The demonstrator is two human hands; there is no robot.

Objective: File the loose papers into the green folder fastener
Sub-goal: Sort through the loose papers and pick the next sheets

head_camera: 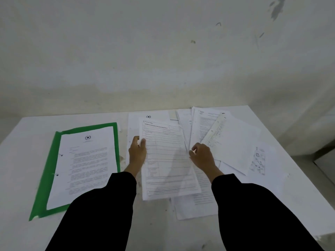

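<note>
The green folder (46, 174) lies open on the left of the white table, with a printed letter (85, 165) lying on it; two fastener points show at the sheet's left edge. In the middle lies a ruled form sheet (166, 160) on top of other loose papers. My left hand (137, 153) pinches this form's left edge, thumb on top. On the form's right edge my right hand (201, 156) grips it with curled fingers.
More loose papers (230, 142) fan out to the right and back of the table (27, 127). A pale wall rises right behind the table. The table's right edge (308, 178) drops off beside a lower ledge.
</note>
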